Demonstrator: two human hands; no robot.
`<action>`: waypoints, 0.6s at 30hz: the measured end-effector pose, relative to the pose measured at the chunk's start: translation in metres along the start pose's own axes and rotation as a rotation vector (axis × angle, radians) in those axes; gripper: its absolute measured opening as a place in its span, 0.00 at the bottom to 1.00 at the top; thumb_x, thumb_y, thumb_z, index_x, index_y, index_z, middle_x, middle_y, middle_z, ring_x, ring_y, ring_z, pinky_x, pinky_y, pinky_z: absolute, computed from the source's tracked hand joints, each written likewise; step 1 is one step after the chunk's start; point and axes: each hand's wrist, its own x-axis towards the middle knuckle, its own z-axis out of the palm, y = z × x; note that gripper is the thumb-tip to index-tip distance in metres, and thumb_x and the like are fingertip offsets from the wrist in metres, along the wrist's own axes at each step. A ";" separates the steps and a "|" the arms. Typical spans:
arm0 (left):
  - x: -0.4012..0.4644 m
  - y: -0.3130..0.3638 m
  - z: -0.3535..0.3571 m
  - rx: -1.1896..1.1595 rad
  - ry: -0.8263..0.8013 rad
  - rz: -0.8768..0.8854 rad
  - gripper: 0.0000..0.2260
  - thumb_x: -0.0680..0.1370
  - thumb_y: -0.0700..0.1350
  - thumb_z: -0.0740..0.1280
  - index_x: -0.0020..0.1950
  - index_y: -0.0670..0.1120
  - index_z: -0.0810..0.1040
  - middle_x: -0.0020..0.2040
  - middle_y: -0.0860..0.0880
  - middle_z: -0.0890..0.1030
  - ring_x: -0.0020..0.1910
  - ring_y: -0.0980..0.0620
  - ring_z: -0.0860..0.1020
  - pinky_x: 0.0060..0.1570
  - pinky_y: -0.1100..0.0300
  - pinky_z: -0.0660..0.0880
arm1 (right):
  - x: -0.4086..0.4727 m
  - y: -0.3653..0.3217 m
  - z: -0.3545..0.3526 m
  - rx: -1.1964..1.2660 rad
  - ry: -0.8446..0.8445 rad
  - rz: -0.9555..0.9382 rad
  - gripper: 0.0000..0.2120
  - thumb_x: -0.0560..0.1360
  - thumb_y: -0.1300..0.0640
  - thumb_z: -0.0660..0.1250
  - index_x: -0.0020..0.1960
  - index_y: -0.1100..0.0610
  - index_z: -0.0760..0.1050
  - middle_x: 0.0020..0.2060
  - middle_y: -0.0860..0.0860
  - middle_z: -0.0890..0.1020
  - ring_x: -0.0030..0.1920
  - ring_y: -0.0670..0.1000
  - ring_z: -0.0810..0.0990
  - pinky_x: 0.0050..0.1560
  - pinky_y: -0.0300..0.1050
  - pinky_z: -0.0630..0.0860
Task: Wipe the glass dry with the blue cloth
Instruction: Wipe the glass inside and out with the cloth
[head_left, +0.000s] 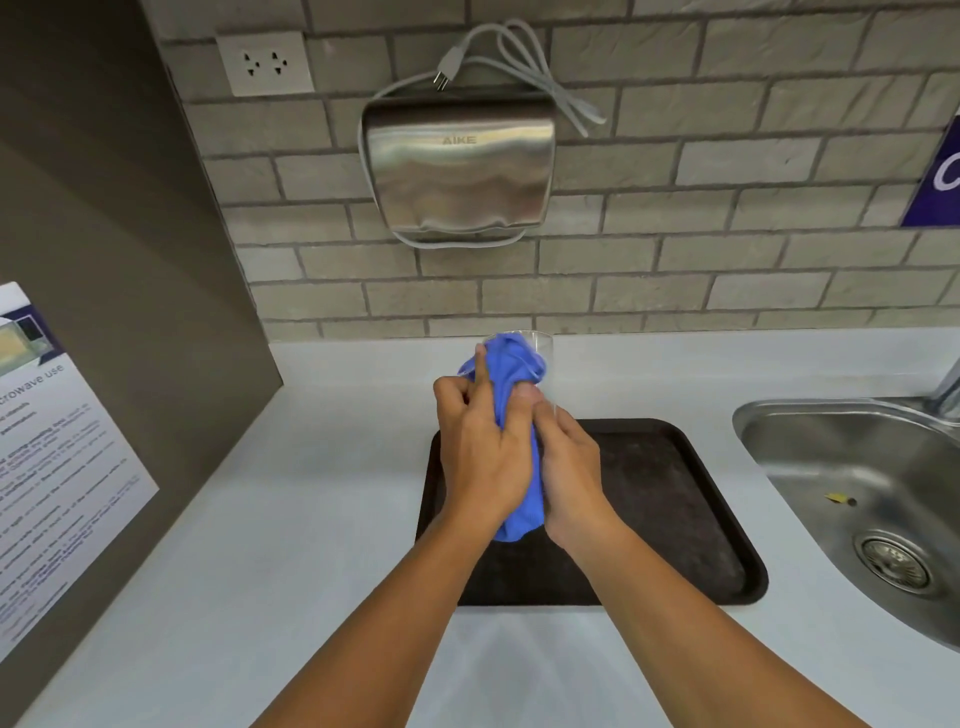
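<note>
Blue cloth (519, 364) stuffed inside clear glass (544, 349)

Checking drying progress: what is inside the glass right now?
Blue cloth is stuffed inside the glass, reaching near its rim. The hands and the cloth cover the glass's lower part, so its base is hidden.

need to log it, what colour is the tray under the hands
Dark brown, nearly black, tray; seen in the head view.
</note>
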 end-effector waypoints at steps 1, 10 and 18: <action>-0.001 0.002 0.001 0.001 -0.013 0.033 0.14 0.78 0.58 0.59 0.57 0.51 0.73 0.50 0.63 0.65 0.45 0.66 0.75 0.40 0.75 0.72 | 0.000 -0.001 0.001 0.022 -0.008 0.007 0.16 0.70 0.41 0.75 0.47 0.53 0.86 0.46 0.56 0.88 0.49 0.56 0.88 0.49 0.50 0.84; 0.027 -0.002 -0.014 -0.141 -0.054 -0.501 0.23 0.77 0.62 0.60 0.31 0.46 0.69 0.26 0.51 0.71 0.24 0.55 0.71 0.20 0.67 0.68 | -0.003 0.000 -0.008 0.162 -0.118 0.151 0.31 0.67 0.34 0.69 0.58 0.57 0.85 0.53 0.59 0.87 0.50 0.59 0.86 0.50 0.56 0.82; 0.010 -0.003 -0.008 -0.011 -0.056 -0.131 0.16 0.79 0.59 0.57 0.46 0.49 0.74 0.46 0.53 0.71 0.37 0.61 0.76 0.34 0.73 0.70 | -0.003 -0.003 -0.005 0.167 -0.105 0.182 0.31 0.66 0.36 0.71 0.59 0.57 0.84 0.60 0.62 0.84 0.61 0.63 0.83 0.67 0.63 0.75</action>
